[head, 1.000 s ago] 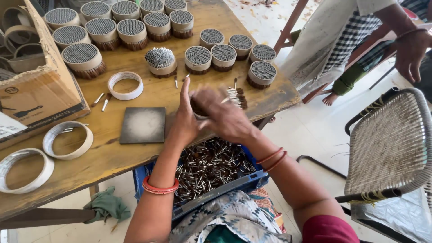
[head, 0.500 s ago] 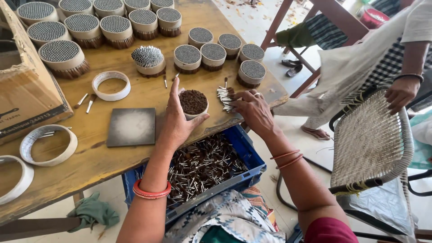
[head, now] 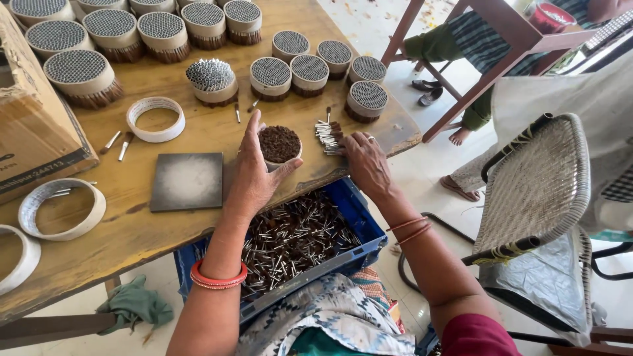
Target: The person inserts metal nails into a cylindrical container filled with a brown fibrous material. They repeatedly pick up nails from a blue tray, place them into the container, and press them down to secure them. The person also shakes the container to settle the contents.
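At centre frame the left hand (head: 254, 171) wraps its fingers around a small ring (head: 279, 146) packed with brown-tipped sticks, holding it upright on the wooden table (head: 132, 224). Just right of it, the right hand (head: 366, 165) lies palm down, fingers spread loosely over a little pile of loose sticks (head: 326, 135), gripping nothing. Below both hands, a blue crate (head: 356, 221) holds many more sticks. Filled bundles (head: 290, 46) stand across the top, and a dark square plate (head: 187, 181) lies left of the left hand.
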